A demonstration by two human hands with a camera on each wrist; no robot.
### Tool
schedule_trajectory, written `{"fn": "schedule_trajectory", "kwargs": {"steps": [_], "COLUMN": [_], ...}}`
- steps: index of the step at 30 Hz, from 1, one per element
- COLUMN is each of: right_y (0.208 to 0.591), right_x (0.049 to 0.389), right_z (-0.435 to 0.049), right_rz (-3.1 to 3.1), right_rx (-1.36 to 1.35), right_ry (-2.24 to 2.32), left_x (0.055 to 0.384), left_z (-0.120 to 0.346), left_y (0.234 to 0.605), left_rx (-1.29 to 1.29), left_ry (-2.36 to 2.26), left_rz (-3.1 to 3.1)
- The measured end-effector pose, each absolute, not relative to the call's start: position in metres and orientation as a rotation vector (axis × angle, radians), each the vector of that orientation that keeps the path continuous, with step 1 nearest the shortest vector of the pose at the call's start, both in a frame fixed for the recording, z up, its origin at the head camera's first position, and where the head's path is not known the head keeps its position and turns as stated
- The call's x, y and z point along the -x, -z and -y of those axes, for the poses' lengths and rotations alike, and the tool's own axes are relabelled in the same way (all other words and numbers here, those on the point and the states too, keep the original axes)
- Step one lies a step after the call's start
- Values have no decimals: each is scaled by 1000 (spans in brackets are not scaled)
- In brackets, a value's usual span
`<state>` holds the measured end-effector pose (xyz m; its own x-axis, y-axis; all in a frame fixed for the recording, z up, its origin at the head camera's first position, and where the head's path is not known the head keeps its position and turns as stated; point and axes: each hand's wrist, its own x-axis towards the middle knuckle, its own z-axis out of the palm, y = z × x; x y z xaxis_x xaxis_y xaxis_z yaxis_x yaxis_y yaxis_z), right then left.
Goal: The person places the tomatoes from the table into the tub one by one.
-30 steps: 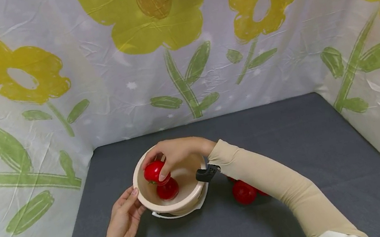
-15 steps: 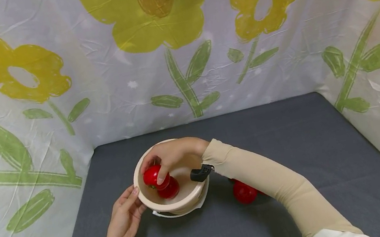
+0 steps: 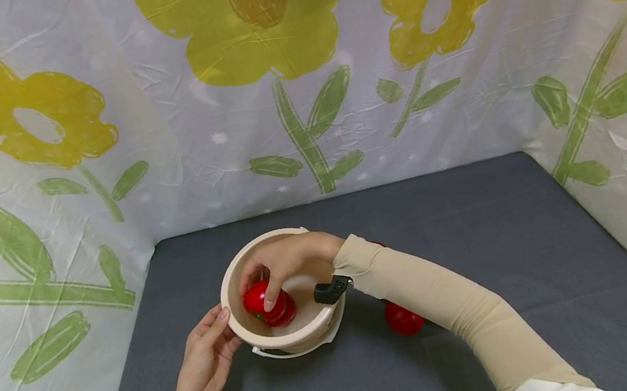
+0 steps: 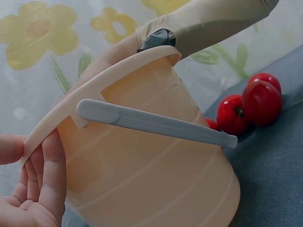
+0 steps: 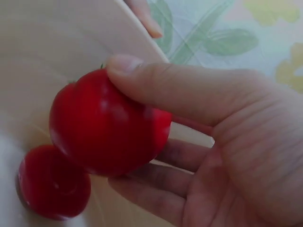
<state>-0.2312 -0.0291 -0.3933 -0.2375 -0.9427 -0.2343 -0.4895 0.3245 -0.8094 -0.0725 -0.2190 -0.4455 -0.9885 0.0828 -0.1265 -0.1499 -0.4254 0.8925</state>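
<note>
Finding, right side: the right hand (image 3: pixel 281 261) grasps a red tomato (image 5: pixel 106 132), thumb over one side and fingers beneath the other; it is not released. The held tomato is inside the cream bucket (image 3: pixel 281 342), below the level of the rim, with its green stem end turned toward the left hand's side.

Finding, left side: the left hand (image 3: pixel 208 346) pinches the bucket's rim between thumb and fingers, left of the right hand's grip. Its position shows no marked change over the last second.

Change noted: the held tomato sits deeper than half a second ago. In the head view it now covers more of the lower tomato (image 5: pixel 57 184), which lies beneath the grip in the bucket. Whether the two touch cannot be determined.

Surroundings: outside the bucket, to the right of the grip, further tomatoes (image 4: pixel 262 103) rest on the dark cloth (image 3: pixel 475 218), partly hidden in the head view by the right sleeve (image 3: pixel 437 292). The white handle (image 4: pixel 156 125) hangs against the bucket's outer wall, on the near side of the grip.

Assessment: the lowering is judged well advanced but unfinished, as the tomato remains in the fingers and those outside the bucket are untouched
</note>
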Motion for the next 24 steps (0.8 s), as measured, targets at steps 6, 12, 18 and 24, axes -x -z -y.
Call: {"fn": "schedule_trajectory", "kwargs": {"steps": [6,12,18,24], "right_y": [396,398,398,397], "right_x": [230,229,228,228], "right_z": [30,30,30,29], "right_rz": [-1853,-1831,-1793,-1769], "right_rx": [1257,1213,1186,1205], "right_ry": [770,781,830,879], "left_x": [73,73,73,74], "left_z": [219,219,219,219], "left_y": [446,446,446,448], "left_rx": [116,125,93,44], "left_ry": [-2529,-2526,-2542,-2568], "left_rz": [-1619,-1626,-1604,-1558]}}
